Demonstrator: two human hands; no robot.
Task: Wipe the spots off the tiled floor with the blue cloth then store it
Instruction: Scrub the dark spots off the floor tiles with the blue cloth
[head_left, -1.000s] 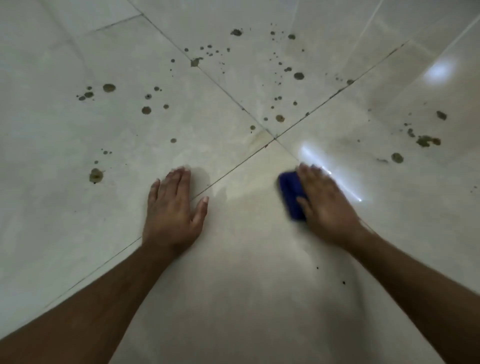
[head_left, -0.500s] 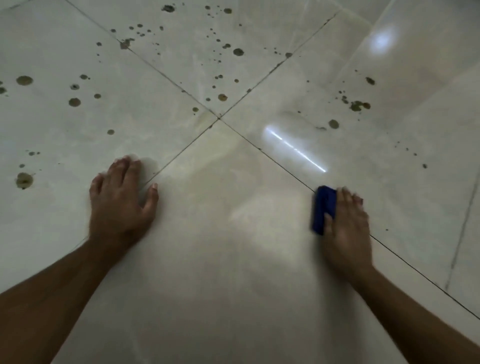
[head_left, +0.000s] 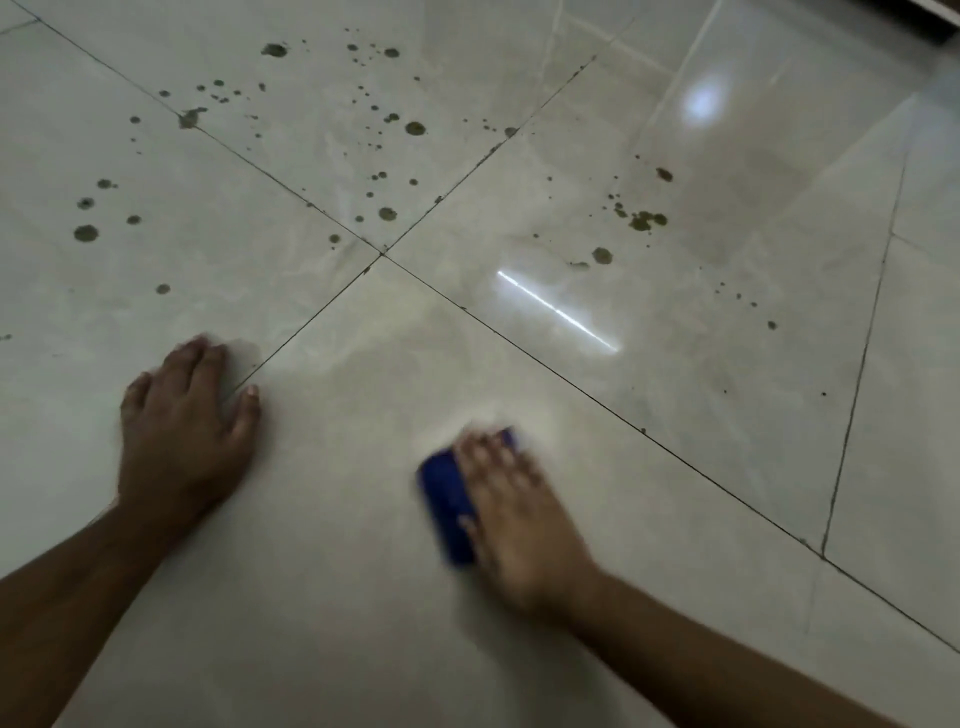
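Note:
A folded blue cloth lies flat on the pale glossy tiled floor, on the near tile. My right hand presses down on it, fingers spread over its right half, blurred with motion. My left hand rests flat on the floor to the left, fingers apart, holding nothing. Several dark brown spots dot the far tile, with more spots on the left tile and a cluster on the right tile. The tile under my hands shows no spots.
Dark grout lines cross at a junction ahead of my hands. A bright streak of reflected light lies on the right tile, a round glare farther back. A dark edge shows at the top right corner.
My right hand has slid the blue cloth from the grout line on the right back toward me and leftward onto the near tile. My left hand stays planted.

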